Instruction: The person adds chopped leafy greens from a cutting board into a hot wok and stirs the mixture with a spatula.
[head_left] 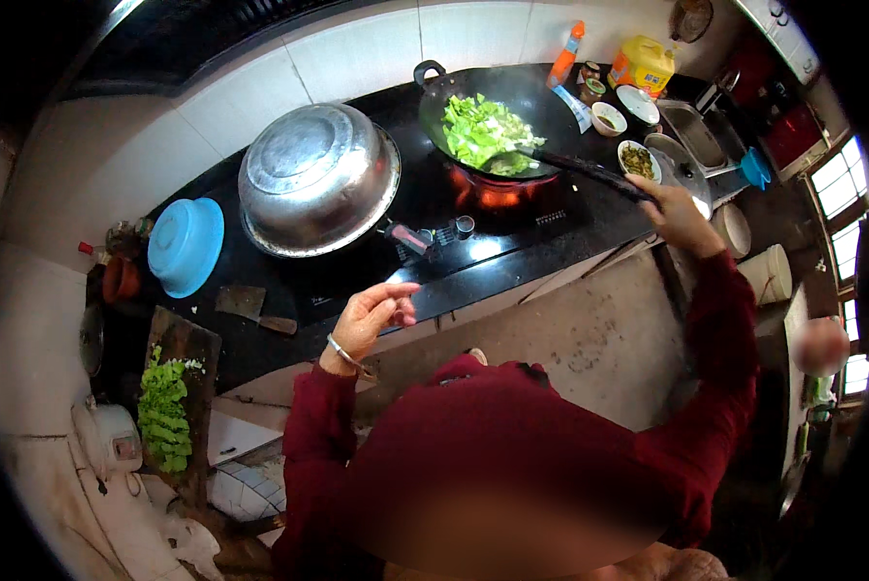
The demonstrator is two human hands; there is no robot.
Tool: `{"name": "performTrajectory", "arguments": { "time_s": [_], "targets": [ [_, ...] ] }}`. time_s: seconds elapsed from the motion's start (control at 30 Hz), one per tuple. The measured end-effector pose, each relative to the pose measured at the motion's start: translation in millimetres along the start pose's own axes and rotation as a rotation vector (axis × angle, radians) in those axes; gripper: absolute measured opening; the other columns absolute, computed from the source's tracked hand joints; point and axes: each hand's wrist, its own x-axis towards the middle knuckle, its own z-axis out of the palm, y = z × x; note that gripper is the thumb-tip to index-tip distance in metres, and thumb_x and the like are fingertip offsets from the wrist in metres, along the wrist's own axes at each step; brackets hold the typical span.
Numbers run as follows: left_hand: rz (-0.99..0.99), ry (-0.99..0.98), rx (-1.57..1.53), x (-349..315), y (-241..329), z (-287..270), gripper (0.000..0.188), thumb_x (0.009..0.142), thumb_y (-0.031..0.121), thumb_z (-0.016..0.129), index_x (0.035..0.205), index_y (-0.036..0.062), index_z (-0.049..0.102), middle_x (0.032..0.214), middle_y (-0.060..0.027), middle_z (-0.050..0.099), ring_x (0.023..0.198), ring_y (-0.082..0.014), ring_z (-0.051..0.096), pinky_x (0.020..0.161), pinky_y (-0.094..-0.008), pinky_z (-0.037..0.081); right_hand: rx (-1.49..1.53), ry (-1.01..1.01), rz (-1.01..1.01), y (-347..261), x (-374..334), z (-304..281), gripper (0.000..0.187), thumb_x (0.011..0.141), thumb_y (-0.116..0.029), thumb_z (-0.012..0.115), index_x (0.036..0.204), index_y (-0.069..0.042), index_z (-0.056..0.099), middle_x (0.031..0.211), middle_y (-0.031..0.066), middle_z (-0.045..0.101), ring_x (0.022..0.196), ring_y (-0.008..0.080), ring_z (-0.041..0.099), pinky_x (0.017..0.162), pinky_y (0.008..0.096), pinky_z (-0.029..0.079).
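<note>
Here, white tiles [357,63] back the black counter [604,213] and wok [546,108].

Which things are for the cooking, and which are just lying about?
In use: the right hand, its black-handled utensil, the wok, the chopped greens inside.

Probably just lying about: the blue basin, the orange bottle, the yellow jug.

wok [543,105]: bottom partly hidden by greens [478,131] | steel basin [310,179]: inside hidden | thing [822,347] near window [838,180]: blurred

Overturned metal basin [310,184] right of a light-blue basin [186,248]; yellow jug [642,66] near the sink [693,134]; orange bottle [564,58] beside the tiled wall [478,29].
</note>
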Motion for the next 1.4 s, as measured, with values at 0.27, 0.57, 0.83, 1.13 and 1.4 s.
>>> {"name": "performTrajectory", "arguments": {
  "time_s": [0.27,0.57,0.83,1.13,1.4],
  "targets": [
    [-0.022,0.119,-0.088,-47.4,-30.9,-25.0,0.03,0.089,0.009,0.042,0.117,-0.0009,0.051,0.091,-0.0041,0.057,0.081,-0.0124,0.057,0.079,-0.0288,0.048,-0.111,0.182,0.161,-7.1,40.5,49.6,0.036,0.08,-0.012,0.052,0.116,-0.006,0.052,0.089,0.0247,0.06,0.079,0.0387,0.058,0.069,0.0457,0.045],
    [-0.044,0.18,-0.142,-64.4,-52.5,-28.9,0.031,0.09,0.011,0.045,0.118,-0.0007,0.05,0.091,-0.0037,0.057,0.082,-0.0124,0.057,0.077,-0.0273,0.048,0.034,0.106,0.102,-15.6,26.3,60.0,0.036,0.08,-0.012,0.052,0.116,-0.006,0.051,0.09,0.0241,0.059,0.084,0.038,0.058,0.073,0.0427,0.046],
    [-0.109,0.167,-0.16,-55.0,-57.1,-21.2,0.03,0.09,0.01,0.046,0.117,-0.0011,0.051,0.091,-0.0033,0.058,0.081,-0.0119,0.057,0.077,-0.027,0.047,-0.232,0.058,0.157,-27.4,-21.0,-12.1,0.034,0.08,-0.013,0.054,0.114,-0.012,0.056,0.084,0.0222,0.06,0.079,0.0373,0.058,0.068,0.0436,0.045],
    [-0.12,0.187,-0.091,-46.7,-58.3,-17.8,0.03,0.09,0.009,0.043,0.116,-0.0004,0.051,0.091,-0.0037,0.057,0.082,-0.013,0.057,0.076,-0.0262,0.048,-0.065,0.155,0.205,-7.9,9.9,23.5,0.035,0.08,-0.014,0.054,0.115,-0.011,0.055,0.087,0.0222,0.06,0.079,0.0371,0.059,0.07,0.0427,0.046],
    [-0.147,0.222,-0.101,-41.8,-61.6,-9.6,0.029,0.09,0.006,0.04,0.116,-0.0011,0.051,0.093,-0.0062,0.057,0.081,-0.0141,0.057,0.076,-0.0256,0.048,-0.15,0.098,0.087,63.9,35.9,51.8,0.04,0.081,-0.012,0.055,0.12,-0.019,0.051,0.085,0.0198,0.06,0.08,0.0352,0.058,0.067,0.0429,0.045]
  ]
}}
